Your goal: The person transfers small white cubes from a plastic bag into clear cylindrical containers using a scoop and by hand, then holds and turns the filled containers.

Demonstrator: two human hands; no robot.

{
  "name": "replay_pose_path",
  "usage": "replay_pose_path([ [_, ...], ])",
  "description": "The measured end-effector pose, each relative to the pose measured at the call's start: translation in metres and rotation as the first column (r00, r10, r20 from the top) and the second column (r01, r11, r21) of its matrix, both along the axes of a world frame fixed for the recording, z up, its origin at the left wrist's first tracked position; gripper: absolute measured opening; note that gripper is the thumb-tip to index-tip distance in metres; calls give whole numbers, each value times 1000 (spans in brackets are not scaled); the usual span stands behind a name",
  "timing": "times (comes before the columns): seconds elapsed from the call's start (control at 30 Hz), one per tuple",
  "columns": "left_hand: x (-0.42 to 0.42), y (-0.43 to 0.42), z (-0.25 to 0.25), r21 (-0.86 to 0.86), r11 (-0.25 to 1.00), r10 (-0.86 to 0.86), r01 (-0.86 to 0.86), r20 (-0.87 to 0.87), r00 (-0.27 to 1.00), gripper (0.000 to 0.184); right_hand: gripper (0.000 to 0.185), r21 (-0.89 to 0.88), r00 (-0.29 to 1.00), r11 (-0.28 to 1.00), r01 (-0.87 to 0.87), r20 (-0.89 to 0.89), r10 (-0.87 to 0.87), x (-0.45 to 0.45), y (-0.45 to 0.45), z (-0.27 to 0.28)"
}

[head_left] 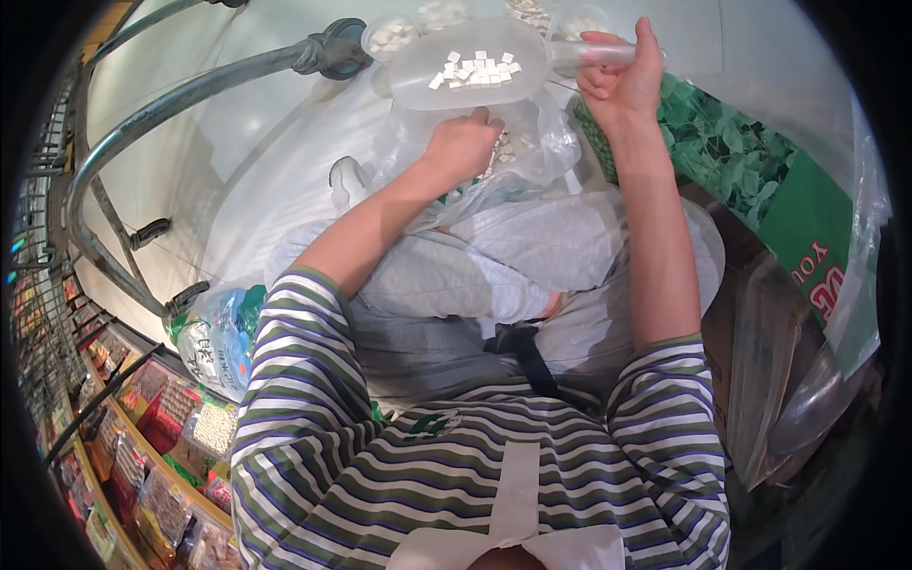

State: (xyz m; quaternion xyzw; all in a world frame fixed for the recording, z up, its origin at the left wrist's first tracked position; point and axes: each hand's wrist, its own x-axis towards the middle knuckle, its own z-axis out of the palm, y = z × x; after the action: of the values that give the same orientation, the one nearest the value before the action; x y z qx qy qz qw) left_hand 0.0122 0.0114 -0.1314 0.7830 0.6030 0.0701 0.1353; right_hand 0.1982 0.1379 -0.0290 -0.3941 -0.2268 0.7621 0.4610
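Note:
A translucent plastic scoop [418,84] lies level near the top of the view, with a small pile of white cubes [480,70] in it. Its handle rests in my right hand [622,81], fingers curled round it and thumb raised. Just below the scoop is a clear plastic bag [556,133] with more white cubes inside. My left hand [464,144] is closed on the near left part of the bag's mouth; its fingertips are partly hidden. The bag sits just in front of my crossed legs.
Several clear tubs [389,36] of white pieces stand behind the scoop. A metal cart frame [171,104] curves along the left. On the right lies a large green printed sack [731,152]. A clear bag with blue print [223,332] and shelves of packets [142,446] are at lower left.

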Motion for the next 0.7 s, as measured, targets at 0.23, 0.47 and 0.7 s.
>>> replay_pose_path([
  [0.23, -6, 1, -24, 193, 977, -77, 95, -101, 992, 35, 68, 37, 999, 999, -22, -38, 23, 6, 9, -15],
  [0.47, -5, 6, -24, 38, 993, -114, 114, 4, 993, 34, 68, 44, 998, 998, -41, -45, 43, 6, 10, -17],
  [0.7, -2, 7, -25, 91, 987, -131, 132, -17, 991, 27, 68, 41, 997, 998, -47, -61, 49, 7, 11, -20],
])
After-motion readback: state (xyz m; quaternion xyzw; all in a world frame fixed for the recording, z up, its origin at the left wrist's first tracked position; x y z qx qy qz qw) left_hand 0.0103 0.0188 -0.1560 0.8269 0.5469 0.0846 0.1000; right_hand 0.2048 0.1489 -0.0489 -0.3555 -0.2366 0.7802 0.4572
